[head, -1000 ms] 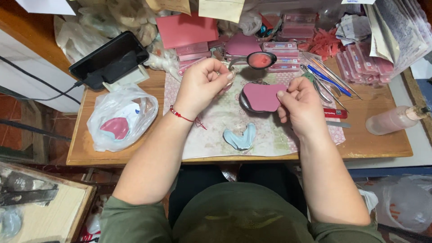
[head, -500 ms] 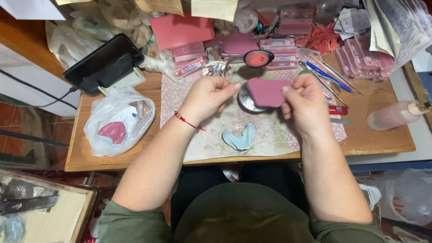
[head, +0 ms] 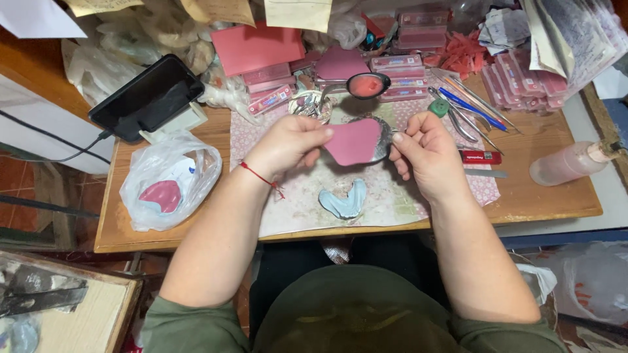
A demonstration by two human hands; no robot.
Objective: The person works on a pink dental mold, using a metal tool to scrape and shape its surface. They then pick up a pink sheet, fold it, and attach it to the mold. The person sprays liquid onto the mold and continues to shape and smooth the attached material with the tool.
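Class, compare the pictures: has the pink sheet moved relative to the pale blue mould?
Yes. The pink sheet has shifted left, now lying above the pale blue mould, not up-right of it.

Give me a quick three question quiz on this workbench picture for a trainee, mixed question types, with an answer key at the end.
1. True or false: the left hand pinches the flat pink wax sheet at its edge.
2. Multiple choice: what lies on the patterned cloth mat just below the hands? A) a green bottle B) a pale blue horseshoe-shaped dental cast C) a yellow cup
3. Short answer: what sits at the table's left end, below the black phone on its stand?

Key
1. True; the right hand is at the sheet's other side.
2. B
3. A clear plastic bag with a pink piece inside.
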